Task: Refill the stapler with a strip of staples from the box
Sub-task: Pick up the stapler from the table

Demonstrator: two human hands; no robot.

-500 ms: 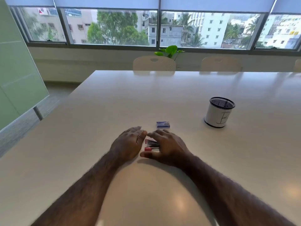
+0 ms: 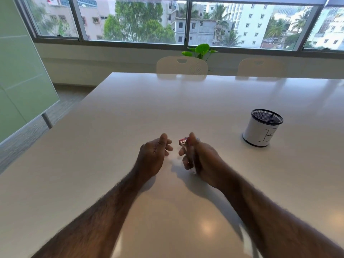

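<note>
Right hand point(image 2: 203, 157) grip clamped on stapler point(image 2: 189, 154), small, red-tipped, blurred, raised just over the surface point(image 2: 204, 101). Left hand point(image 2: 154, 155) beside it, fingers loosely apart, holding nothing. Bare surface all round; mesh pen cup point(image 2: 262, 127) well right; edges far.

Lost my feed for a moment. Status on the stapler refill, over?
Right hand gripping the stapler, lifted off the table. Left hand empty, fingers curled, beside it. Staple box not visible. Nothing in the way.
</note>
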